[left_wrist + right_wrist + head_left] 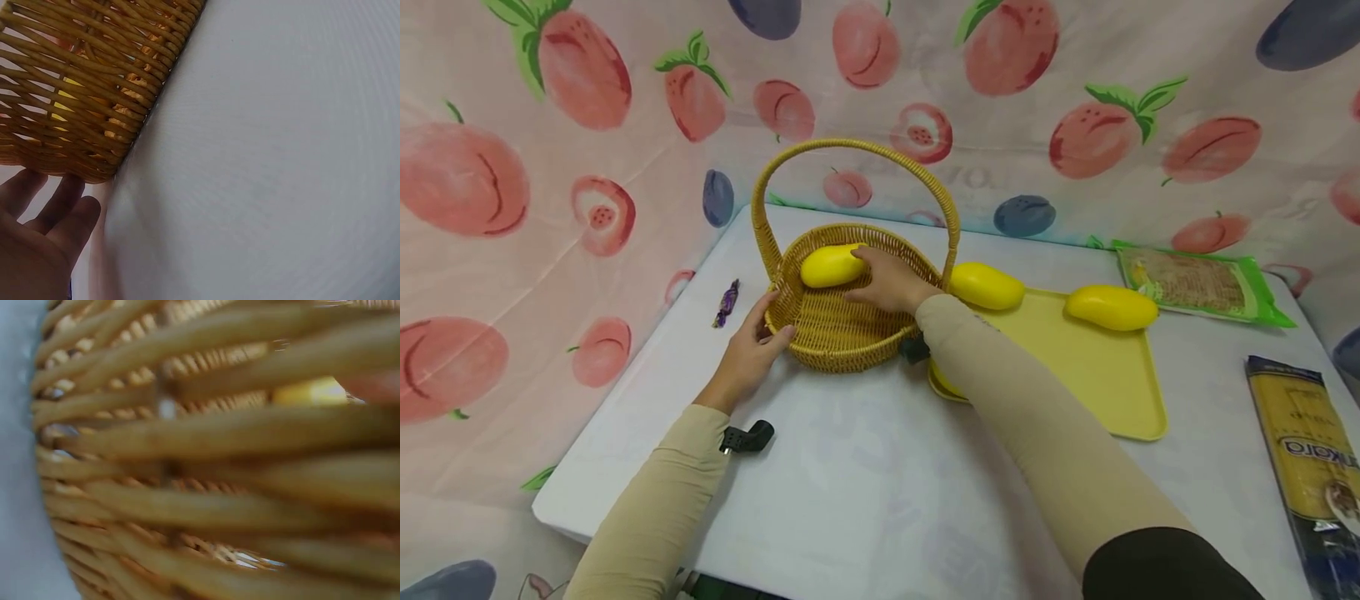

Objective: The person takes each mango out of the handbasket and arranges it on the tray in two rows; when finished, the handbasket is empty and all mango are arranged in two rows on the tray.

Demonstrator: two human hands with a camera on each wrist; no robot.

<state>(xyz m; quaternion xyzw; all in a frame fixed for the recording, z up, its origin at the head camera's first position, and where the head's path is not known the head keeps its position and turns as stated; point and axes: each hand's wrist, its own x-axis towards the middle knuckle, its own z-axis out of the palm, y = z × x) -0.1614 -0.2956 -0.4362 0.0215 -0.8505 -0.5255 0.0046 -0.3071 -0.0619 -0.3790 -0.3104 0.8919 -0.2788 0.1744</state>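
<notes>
A yellow wicker basket (pixel 842 358) with a tall arched handle stands on the white table. Inside it, toward the back left, lies a yellow mango (pixel 831 267). My right hand (pixel 891 279) reaches in over the right rim, fingertips at the mango's right end and thumb spread away from it. Through the weave in the right wrist view, a bit of the yellow mango (pixel 312 392) shows. My left hand (pixel 745 358) rests its fingers against the basket's left side; in the left wrist view the fingertips touch the woven wall (pixel 94 94).
Right of the basket lies a yellow tray (pixel 1067 375) with mangoes (pixel 1112 308) on it, one partly hidden by my right sleeve. A purple wrapped candy (pixel 726 303) lies at left. At right are a green-edged packet (pixel 1202 283) and a yellow and dark-blue packet (pixel 1300 450).
</notes>
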